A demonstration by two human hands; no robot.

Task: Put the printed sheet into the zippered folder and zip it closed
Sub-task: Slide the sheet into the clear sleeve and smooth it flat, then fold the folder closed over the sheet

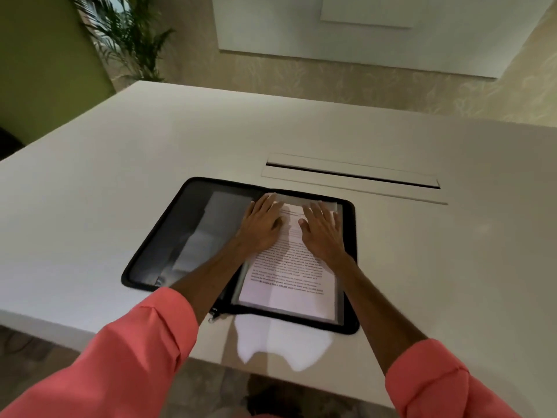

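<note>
A black zippered folder (156, 236) lies open flat on the white table (120, 164). Its left half is a dark grey panel with pockets. The printed sheet (289, 279) lies on the right half, text facing up. My left hand (262, 224) presses flat on the sheet's upper left part, fingers straight. On the sheet's upper right part my right hand (324, 230) lies flat in the same way. The zipper pull (213, 318) hangs at the folder's near edge, by my left forearm.
A long cable slot with a flap (352, 178) is set into the table just behind the folder. A potted palm (132, 37) stands beyond the far left corner. The table's near edge runs just below the folder.
</note>
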